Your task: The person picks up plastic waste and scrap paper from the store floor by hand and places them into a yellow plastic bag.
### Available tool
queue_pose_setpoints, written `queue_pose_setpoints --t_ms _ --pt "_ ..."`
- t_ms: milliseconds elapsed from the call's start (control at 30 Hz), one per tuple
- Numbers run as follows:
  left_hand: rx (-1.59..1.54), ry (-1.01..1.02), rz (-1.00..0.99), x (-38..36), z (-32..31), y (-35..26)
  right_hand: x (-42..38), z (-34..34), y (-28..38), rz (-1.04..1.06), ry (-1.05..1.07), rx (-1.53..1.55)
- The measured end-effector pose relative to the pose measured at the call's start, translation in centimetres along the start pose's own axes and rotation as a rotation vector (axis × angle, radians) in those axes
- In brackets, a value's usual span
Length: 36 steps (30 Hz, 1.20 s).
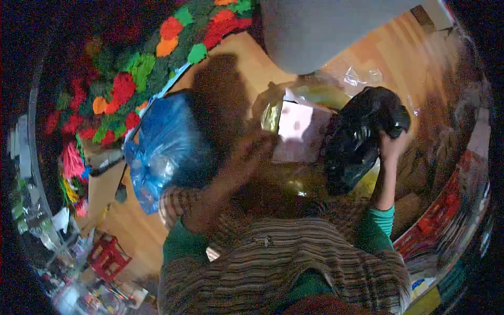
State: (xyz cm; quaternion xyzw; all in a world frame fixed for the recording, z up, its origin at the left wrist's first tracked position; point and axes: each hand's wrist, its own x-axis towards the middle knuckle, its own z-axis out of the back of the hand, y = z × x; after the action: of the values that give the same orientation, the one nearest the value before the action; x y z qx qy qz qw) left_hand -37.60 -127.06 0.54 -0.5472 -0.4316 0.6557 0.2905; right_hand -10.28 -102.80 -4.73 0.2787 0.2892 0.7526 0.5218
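My right hand [392, 146] is closed on a crumpled black plastic bag [362, 126], gripping its right side. The black bag hangs over the right part of a yellowish translucent plastic bag [325, 95], which lies spread in front of me. Inside the yellow bag's mouth is a flat pale pinkish box-like thing [298, 149], its upper part brightly lit. In shadow, my left hand [261, 147] is at the yellow bag's left edge, its fingers bent together against the plastic; they are dim and blurred.
A full blue plastic bag [168, 142] sits on the wooden floor [139, 226] to the left. Behind it is a red, green and orange tufted rug [123, 92]. A grey surface [315, 31] stands ahead. A red crate [108, 257] and clutter lie lower left.
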Motion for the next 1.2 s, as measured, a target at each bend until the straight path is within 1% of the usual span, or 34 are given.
queue_pose_setpoints --t_ms 67,100,133,167,200,233,267,300,367,400,467,500,567,600,633,667,733,767,800,867,900,967,1033,1067,1133,1167,1200 --pt "-0.021 -0.142 -0.049 0.4 0.8 -0.6 -0.2 0.7 1.0 0.097 -0.048 -0.234" --pt "0.085 -0.232 -0.087 0.8 1.0 -0.3 -0.5 0.8 1.5 0.090 -0.053 -0.231" --pt "0.189 -0.323 -0.135 1.5 1.2 0.5 -0.7 0.6 2.2 0.059 -0.039 -0.134" --pt "0.193 -0.320 -0.145 2.4 1.5 3.0 -0.8 0.2 2.7 0.032 -0.024 -0.036" --pt "0.265 -0.338 -0.210 3.4 1.9 6.9 -1.1 -0.4 3.2 0.004 -0.002 0.060" --pt "0.336 -0.360 -0.268 3.8 2.0 7.7 -1.4 -1.0 3.4 -0.024 0.027 0.156" --pt "0.330 -0.365 -0.257 4.1 2.0 8.2 -1.5 -1.2 3.4 -0.039 0.054 0.203" --pt "0.568 -0.238 0.008 4.3 1.9 6.4 -1.6 -1.4 3.3 -0.055 0.081 0.249" --pt "0.793 -0.104 0.279 4.6 1.6 5.9 -1.5 -1.4 3.1 -0.657 0.069 0.926" --pt "0.827 -0.132 0.169 4.8 1.2 7.2 -2.3 -1.4 2.7 -0.657 0.069 0.923" --pt "0.850 -0.154 0.044 5.4 -0.6 10.1 -4.4 -2.0 1.8 0.430 0.315 -0.438" --pt "0.640 -0.284 -0.020 5.7 -1.9 12.1 -4.9 -2.6 1.8 0.433 0.309 -0.446" --pt "0.430 -0.414 -0.096 6.7 -2.0 16.0 -6.0 -4.7 2.2 0.446 0.351 -0.417" --pt "0.492 -0.253 0.005 7.1 -0.6 18.1 -6.4 -5.4 2.6 0.450 0.381 -0.400" --pt "0.520 -0.173 0.060 7.4 0.2 17.6 -6.2 -5.6 3.1 0.488 0.475 -0.401" --pt "0.550 -0.092 0.112 7.7 1.0 17.1 -6.3 -5.8 3.2 0.487 0.478 -0.399" --pt "0.623 0.030 0.172 7.3 2.1 10.3 -6.7 -6.4 3.1 0.370 0.772 -0.636" --pt "0.649 0.074 0.188 6.9 2.5 7.4 -7.6 -6.8 1.9 0.447 0.757 -0.731" --pt "0.399 -0.040 0.179 5.9 2.6 5.5 -8.2 -7.2 0.3 0.443 0.757 -0.731" --pt "-0.101 -0.270 0.157 3.3 2.9 2.5 -9.1 -8.0 -3.4 0.349 1.091 -0.871" --pt "-0.352 -0.383 0.136 2.3 3.1 1.6 -9.5 -8.3 -5.2 0.352 1.086 -0.868" --pt "-0.600 -0.490 0.116 1.6 3.7 1.9 -10.7 -8.9 -8.2 0.332 1.091 -0.907" --pt "-0.742 -0.274 0.013 1.7 4.5 3.2 -11.3 -9.2 -9.8 0.301 1.111 -0.930" --pt "-0.739 -0.264 0.012 1.0 4.6 1.8 -11.9 -9.3 -10.1 0.287 1.134 -0.921" --pt "-0.998 -0.123 0.011 -0.8 4.8 -1.7 -13.2 -10.0 -10.6 0.260 1.189 -0.890" --pt "-1.000 -0.116 0.012 -0.6 4.5 -1.6 -13.7 -10.5 -10.5 0.256 1.214 -0.860" --pt "-0.925 -0.243 -0.006 -0.3 3.9 -1.6 -14.6 -10.8 -10.5 0.253 1.227 -0.835"
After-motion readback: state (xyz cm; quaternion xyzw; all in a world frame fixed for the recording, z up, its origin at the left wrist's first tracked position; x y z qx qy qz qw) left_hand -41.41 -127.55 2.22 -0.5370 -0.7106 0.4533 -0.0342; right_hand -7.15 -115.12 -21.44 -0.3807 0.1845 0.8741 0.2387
